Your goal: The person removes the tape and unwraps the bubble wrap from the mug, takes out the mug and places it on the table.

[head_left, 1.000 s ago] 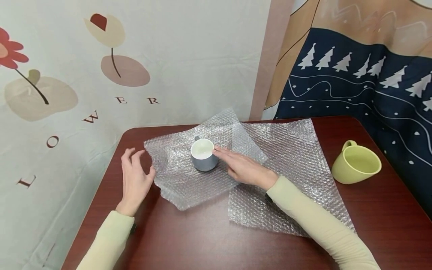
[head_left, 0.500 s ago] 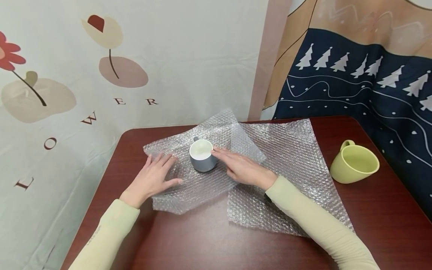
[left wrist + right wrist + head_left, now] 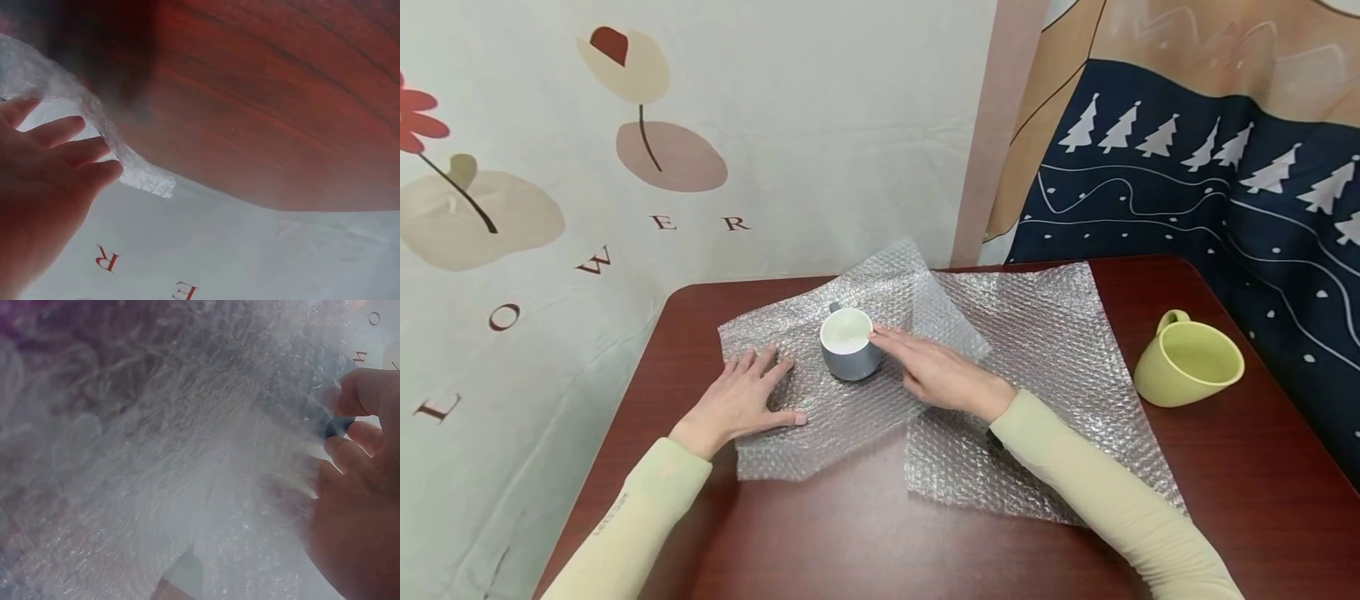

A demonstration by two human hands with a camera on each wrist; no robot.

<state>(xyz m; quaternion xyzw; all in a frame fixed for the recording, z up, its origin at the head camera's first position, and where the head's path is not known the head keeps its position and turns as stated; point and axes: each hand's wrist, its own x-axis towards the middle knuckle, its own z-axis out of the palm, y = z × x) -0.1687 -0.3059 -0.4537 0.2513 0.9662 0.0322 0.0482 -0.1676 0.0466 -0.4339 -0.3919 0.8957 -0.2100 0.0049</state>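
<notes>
A small grey mug [image 3: 850, 364] with a white inside stands upright on a sheet of bubble wrap [image 3: 842, 425], its handle pointing to the back. My right hand [image 3: 943, 373] touches the mug's right side near the rim with extended fingers; in the right wrist view that hand [image 3: 356, 481] is partly veiled by bubble wrap. To the left of the mug, my left hand [image 3: 737, 406] rests on the sheet's left part with fingers spread. The left wrist view has the left hand [image 3: 47, 181] beside the sheet's edge [image 3: 147, 178].
A second bubble wrap sheet [image 3: 1037, 400] lies to the right, overlapped by the first one. Farther right, a yellow-green mug [image 3: 1189, 367] is on the dark red table [image 3: 842, 542]. A printed cloth [image 3: 850, 167] hangs behind the table.
My left hand has come down from beside the sheet's left edge onto the sheet, moving right and spreading its fingers. The sheet's front left corner now lies flatter. My right hand stays at the mug.
</notes>
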